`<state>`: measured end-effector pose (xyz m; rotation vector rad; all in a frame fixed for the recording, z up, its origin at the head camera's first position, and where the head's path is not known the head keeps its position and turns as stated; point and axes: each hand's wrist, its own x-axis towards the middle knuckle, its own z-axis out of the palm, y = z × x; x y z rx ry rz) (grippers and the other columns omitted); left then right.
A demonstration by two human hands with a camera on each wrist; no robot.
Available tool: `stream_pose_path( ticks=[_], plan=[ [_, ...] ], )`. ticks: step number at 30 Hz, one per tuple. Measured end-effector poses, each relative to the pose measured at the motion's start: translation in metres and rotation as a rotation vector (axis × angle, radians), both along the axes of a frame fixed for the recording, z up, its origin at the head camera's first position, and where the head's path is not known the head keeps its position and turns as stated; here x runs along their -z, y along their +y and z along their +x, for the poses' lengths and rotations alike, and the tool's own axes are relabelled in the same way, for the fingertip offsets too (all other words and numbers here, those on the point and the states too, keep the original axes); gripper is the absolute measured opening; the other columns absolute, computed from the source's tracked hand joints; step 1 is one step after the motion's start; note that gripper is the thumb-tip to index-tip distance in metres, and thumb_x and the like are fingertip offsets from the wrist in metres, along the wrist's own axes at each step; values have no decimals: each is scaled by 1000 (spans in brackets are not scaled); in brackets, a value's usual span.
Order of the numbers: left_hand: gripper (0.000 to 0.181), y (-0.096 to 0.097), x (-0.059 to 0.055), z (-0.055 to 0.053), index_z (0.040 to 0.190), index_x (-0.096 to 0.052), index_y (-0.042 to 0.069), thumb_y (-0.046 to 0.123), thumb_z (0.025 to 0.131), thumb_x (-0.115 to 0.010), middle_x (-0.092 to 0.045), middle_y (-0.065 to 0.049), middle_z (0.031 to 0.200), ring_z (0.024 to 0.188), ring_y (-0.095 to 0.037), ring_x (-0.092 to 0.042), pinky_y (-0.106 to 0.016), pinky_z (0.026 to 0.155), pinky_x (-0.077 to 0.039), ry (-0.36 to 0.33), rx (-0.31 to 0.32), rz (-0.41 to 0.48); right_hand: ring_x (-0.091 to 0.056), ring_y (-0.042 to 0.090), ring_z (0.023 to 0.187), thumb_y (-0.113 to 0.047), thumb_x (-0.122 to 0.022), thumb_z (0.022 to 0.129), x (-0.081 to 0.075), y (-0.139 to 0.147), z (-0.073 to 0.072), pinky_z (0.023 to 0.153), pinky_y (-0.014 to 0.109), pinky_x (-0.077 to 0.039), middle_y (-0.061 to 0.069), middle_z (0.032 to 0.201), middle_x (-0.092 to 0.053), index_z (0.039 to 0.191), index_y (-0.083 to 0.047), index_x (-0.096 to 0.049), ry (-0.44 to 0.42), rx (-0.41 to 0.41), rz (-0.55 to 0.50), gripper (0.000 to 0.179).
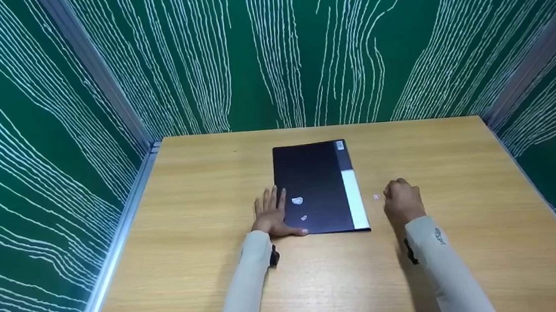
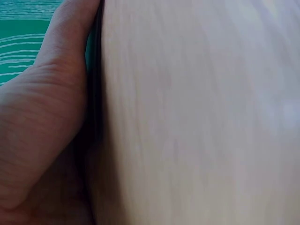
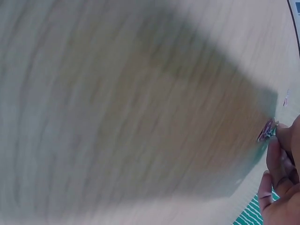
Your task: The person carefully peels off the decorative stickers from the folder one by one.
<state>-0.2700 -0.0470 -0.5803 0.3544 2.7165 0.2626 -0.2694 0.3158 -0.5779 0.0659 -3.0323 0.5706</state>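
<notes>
A black folder (image 1: pixel 311 173) with a white strip along its right side lies on the wooden table. My left hand (image 1: pixel 271 216) rests, fingers spread, on the folder's lower left edge, its thumb along the bottom edge. Two small whitish scraps, a larger one (image 1: pixel 297 201) and a smaller one (image 1: pixel 304 218), are on the cover beside that hand. To the right of the folder, my right hand (image 1: pixel 403 198) is curled just above the table. In the right wrist view its thumb and finger pinch a small shiny, crumpled scrap (image 3: pixel 267 130). A tiny pinkish scrap (image 1: pixel 376 196) lies on the table near those fingertips.
The wooden table (image 1: pixel 210 181) extends around the folder on all sides. Green walls (image 1: pixel 242 79) with white wavy lines stand behind it and at both sides, with a metal rail (image 1: pixel 116 243) along the left edge.
</notes>
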Motion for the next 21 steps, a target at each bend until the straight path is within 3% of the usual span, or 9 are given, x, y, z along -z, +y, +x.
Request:
stream_pose_path(
  ticks=[3, 6, 11, 21],
  plan=[
    [137, 0, 1, -1, 160, 11, 21, 85, 66, -65, 18, -9, 168, 155, -32, 17, -58, 124, 7, -9, -7, -2, -47, 25, 67, 2, -47, 89, 0, 0, 0, 66, 47, -43, 13, 80, -54, 65, -8, -48, 33, -1, 8, 26],
    [138, 1, 3, -2, 159, 15, 22, 85, 67, -65, 22, -7, 167, 154, -30, 22, -57, 123, 10, -38, -13, 0, -52, 28, 69, -4, -48, 94, 0, 1, 1, 74, 56, -46, 15, 82, -59, 70, -4, -55, 46, 0, 14, 25],
    [136, 0, 2, -2, 160, 13, 20, 84, 68, -65, 21, -9, 167, 155, -31, 20, -58, 123, 9, -37, 0, 6, -64, 42, 87, -13, -49, 99, -2, 2, 2, 86, 68, -43, 24, 96, -67, 96, 8, -68, 38, -21, 13, 28],
    [134, -1, 0, 2, 161, 7, 18, 84, 68, -65, 13, -11, 168, 156, -34, 12, -60, 124, 2, 27, 15, 17, -61, 44, 98, -21, -45, 102, -7, -11, -1, 93, 64, -41, 24, 108, -63, 103, 7, -64, 37, 16, -37, 34]
  ],
)
